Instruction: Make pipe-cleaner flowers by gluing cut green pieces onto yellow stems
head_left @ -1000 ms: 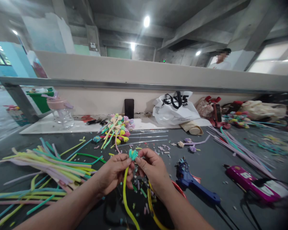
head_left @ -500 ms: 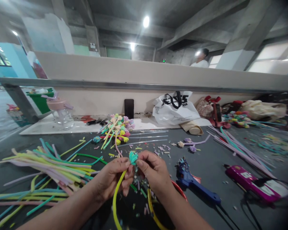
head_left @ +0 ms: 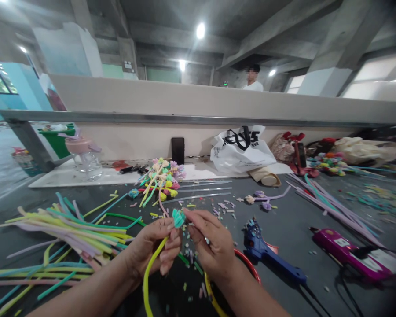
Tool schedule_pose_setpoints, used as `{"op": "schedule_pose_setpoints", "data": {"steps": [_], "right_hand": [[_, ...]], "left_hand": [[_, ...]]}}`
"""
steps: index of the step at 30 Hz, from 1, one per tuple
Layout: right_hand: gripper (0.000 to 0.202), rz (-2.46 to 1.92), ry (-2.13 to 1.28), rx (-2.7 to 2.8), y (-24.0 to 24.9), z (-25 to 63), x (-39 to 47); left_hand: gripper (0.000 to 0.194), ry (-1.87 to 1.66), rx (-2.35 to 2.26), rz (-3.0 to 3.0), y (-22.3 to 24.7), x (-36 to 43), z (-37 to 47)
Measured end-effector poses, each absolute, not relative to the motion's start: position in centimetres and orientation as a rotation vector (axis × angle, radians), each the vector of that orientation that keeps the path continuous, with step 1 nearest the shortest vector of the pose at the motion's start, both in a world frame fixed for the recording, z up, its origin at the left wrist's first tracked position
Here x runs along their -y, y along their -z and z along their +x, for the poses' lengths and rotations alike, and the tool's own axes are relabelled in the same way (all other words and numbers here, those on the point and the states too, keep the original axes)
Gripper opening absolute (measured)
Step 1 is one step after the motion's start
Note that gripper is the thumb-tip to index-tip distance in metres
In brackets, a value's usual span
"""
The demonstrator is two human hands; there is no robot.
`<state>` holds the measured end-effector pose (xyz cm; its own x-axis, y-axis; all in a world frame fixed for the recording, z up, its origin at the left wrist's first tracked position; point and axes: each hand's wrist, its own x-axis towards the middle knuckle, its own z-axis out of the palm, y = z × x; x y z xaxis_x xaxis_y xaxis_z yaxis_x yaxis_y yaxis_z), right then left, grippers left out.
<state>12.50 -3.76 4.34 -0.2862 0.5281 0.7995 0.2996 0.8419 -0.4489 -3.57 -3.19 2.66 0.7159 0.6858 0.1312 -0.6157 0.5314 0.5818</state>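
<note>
My left hand is closed on a small teal chenille-stem flower, pinching it at its base between thumb and fingers. A yellow chenille stem hangs from beneath that hand and curves down toward me; where it meets the flower is hidden. My right hand is just right of the flower, its index fingertip at the petals' edge and the thumb a little apart from it. No object shows between its fingers. Beyond the hands lies a bunch of multicoloured chenille flowers.
Loose chenille stems pile up at left. On the right lie a blue glue gun and a magenta corded tool. A red rim shows under my right forearm. A phone, white bag and clear jug stand behind.
My left hand and the teal flower have shifted slightly left. My right fingers have loosened from the flower and opened a little. A person in the background has moved left.
</note>
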Motion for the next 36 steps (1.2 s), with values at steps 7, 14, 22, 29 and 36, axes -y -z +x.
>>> {"op": "schedule_pose_setpoints", "data": {"steps": [7,14,22,29,36], "right_hand": [[0.041,-0.574,-0.242,1.848,-4.3,12.4,4.2],[0.048,-0.589,-0.278,1.899,-3.7,12.0,4.6],[0.025,-0.673,-0.408,1.792,-4.6,12.0,4.6],[0.013,-0.754,-0.581,1.728,-4.2,11.9,4.7],[0.009,-0.795,-0.652,1.707,-4.5,11.8,4.3]], "left_hand": [[0.014,-0.772,-0.051,0.670,-2.2,3.2,-3.7],[0.014,-0.838,-0.072,0.607,-1.9,2.8,-4.0],[0.012,-0.784,-0.037,0.605,-1.7,3.0,-3.8],[0.012,-0.753,-0.067,0.616,-1.4,3.3,-3.5],[0.013,-0.708,-0.102,0.592,-1.4,3.4,-3.4]]}}
